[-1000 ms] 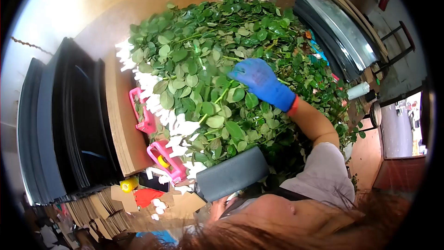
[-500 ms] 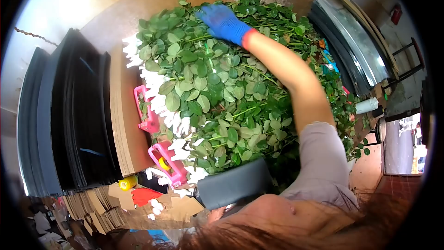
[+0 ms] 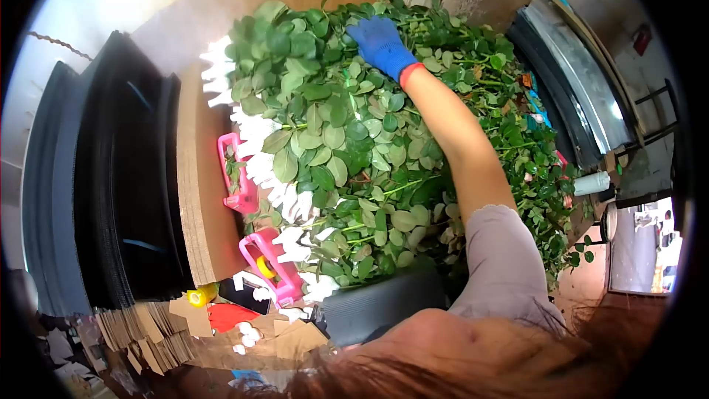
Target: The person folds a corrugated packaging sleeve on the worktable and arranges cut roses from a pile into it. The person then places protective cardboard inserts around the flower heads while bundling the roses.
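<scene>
One heap of leafy green stems (image 3: 347, 140), too many to count, fills the middle of the view. At twelve o'clock one right hand (image 3: 382, 46), in a blue glove, rests among its leaves; I cannot tell whether the fingers grip a stem. Two pink frames lie beside the heap: the upper frame (image 3: 248, 199) at nine o'clock, the lower frame (image 3: 289, 290) between seven and eight. One white roll (image 3: 592, 183) lies at three.

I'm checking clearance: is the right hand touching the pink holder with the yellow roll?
Apart. The head view shows the right hand at the far foliage, with many leaves between it and the pink holder.
</scene>
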`<state>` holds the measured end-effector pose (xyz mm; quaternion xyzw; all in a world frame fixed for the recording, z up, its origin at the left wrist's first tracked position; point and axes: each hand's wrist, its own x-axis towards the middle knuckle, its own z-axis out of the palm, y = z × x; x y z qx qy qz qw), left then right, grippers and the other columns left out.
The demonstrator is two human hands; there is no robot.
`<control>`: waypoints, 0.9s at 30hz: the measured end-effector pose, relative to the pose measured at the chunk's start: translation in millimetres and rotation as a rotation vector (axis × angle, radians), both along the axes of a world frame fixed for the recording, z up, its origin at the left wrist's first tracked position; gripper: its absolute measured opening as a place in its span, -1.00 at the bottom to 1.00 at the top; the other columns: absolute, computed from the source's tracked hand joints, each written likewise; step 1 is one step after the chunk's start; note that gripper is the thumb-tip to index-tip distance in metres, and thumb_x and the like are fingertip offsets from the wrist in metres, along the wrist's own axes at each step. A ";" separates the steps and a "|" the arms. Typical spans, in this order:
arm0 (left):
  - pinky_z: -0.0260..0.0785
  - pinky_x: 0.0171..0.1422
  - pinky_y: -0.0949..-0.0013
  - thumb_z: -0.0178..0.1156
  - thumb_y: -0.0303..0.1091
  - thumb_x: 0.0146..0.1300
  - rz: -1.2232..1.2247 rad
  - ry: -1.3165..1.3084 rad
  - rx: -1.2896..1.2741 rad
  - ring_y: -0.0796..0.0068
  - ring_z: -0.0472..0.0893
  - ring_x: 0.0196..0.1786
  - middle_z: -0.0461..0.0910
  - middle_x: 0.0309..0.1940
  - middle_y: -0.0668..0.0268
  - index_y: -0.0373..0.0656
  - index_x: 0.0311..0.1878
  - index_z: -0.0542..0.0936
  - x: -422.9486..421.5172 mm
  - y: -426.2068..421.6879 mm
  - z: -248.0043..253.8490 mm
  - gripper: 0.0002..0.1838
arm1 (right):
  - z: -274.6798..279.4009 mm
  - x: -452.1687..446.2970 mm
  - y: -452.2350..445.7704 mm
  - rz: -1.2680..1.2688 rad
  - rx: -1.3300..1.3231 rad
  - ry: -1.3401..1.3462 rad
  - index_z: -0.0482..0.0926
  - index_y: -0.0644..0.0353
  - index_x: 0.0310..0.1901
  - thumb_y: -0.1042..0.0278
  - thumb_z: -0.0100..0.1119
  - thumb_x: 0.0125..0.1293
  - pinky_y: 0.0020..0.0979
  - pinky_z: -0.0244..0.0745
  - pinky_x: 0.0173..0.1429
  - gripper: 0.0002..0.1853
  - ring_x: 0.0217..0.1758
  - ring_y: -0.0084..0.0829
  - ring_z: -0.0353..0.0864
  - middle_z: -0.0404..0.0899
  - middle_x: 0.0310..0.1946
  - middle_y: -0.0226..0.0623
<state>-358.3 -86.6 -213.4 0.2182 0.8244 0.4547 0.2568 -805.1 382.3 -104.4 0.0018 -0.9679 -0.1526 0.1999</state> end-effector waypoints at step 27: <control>0.47 0.01 0.12 0.40 -0.15 0.25 -0.006 0.160 0.110 0.04 0.61 -0.09 0.65 -0.18 0.15 -0.06 -0.03 0.70 29.4 -1.7 -5.7 -0.71 | 77.1 197.7 -61.2 -0.203 0.068 -0.243 0.68 0.01 -0.33 0.35 0.25 0.07 -0.08 0.58 -0.15 -0.90 -0.23 -0.11 0.70 0.71 -0.27 -0.28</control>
